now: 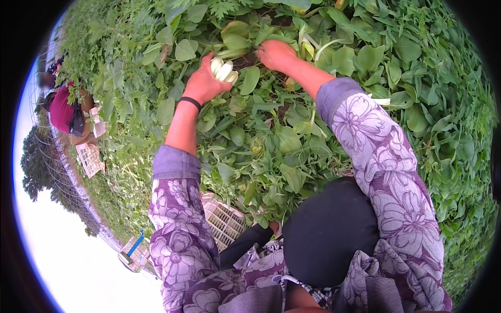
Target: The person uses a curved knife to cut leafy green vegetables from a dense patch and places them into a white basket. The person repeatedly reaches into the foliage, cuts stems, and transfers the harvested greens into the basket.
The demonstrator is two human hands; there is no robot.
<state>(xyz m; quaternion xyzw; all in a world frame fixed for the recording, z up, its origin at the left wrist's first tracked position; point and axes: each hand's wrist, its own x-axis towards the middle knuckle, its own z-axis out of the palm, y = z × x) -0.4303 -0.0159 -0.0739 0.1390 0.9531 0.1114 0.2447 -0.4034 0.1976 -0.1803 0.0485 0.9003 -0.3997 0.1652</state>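
Note:
My left hand (pixel 205 82) is closed around a small bunch of leafy greens, probably pak choi. The pale, cut-looking stem bases (pixel 224 70) face me, between thumb and fingers, and the leaves extend away beyond the hand. Just right of it, my right hand (pixel 276 54) reaches down among low leafy plants at a patch of dark soil (pixel 248 58). Its fingers are curled, with their tips hidden against the leaves, so I cannot see whether they grip anything. Broad green leaves with pale stalks (pixel 309 43) lie beside that hand.
Dense greens and weeds surround me. A white plastic crate (pixel 225 221) stands near my left side. Farther left, a person in a magenta top (pixel 64 111) bends beside another crate (pixel 90 158). A third crate (pixel 137 250) with a blue strip lies lower left, near a wire fence (pixel 58 156).

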